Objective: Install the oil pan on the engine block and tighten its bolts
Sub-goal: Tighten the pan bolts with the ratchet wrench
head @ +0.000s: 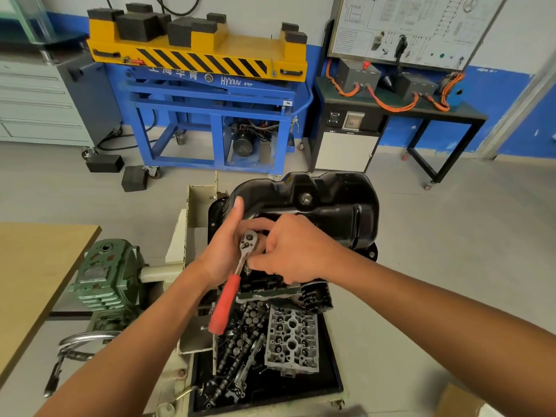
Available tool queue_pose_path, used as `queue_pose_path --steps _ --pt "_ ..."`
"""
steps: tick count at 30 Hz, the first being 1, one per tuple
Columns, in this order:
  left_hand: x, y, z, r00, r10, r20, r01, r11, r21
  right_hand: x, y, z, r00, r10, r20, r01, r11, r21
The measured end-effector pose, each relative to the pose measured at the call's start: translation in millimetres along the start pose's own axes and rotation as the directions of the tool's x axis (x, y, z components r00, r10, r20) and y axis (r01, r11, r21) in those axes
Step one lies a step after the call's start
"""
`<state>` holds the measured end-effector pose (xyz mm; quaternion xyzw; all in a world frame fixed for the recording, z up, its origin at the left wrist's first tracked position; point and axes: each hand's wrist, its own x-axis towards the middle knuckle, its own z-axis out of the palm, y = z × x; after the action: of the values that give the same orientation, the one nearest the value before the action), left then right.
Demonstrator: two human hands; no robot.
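A glossy black oil pan [331, 206] sits upside down on the engine block [264, 284], with a drain plug [306, 198] on its near wall. A ratchet wrench [234, 278] with a chrome head and red handle stands over the pan's near-left flange. My left hand [225, 245] cups the ratchet head from the left, thumb up against the pan. My right hand [288, 251] reaches in from the right, and its fingers pinch the socket or extension just under the ratchet head. The bolt there is hidden by my fingers.
A black tray [328, 365] below the block holds a cylinder head [291, 338], camshafts [237, 341] and small parts. A green gearbox [105, 275] sits on the stand to the left, beside a wooden table [36, 266]. A blue-and-yellow lift cart [210, 85] stands behind.
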<state>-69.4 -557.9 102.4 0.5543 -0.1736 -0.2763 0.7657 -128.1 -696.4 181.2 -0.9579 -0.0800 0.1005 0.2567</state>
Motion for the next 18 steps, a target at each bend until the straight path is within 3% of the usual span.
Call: queue_pose_path --steps 3,6,9,15,18 --pt "0.6 -0.1 -6.6 1.000 0.004 -0.009 -0.004 0.996 0.085 0.3 7.6 1.2 0.992 0.073 0.101 -0.082 0.993 0.088" --pt "1.3 -2.4 2.6 0.989 0.037 -0.142 -0.024 0.995 0.094 -1.3 1.2 10.2 0.988 0.040 0.149 -0.074 0.969 0.235" --pt "3.4 -6.1 11.4 0.950 0.105 -0.293 -0.054 0.983 0.176 -0.4 -4.8 19.7 0.989 0.019 0.145 -0.055 0.966 0.251" --pt "1.8 -12.3 5.1 0.955 0.206 -0.212 -0.118 0.923 0.365 -4.5 4.8 8.3 0.985 0.025 0.170 -0.048 0.990 0.132" --pt "2.0 -11.9 0.9 0.978 0.135 -0.160 -0.078 0.944 0.321 -5.0 8.8 -9.0 0.989 0.003 0.145 -0.006 1.000 0.024"
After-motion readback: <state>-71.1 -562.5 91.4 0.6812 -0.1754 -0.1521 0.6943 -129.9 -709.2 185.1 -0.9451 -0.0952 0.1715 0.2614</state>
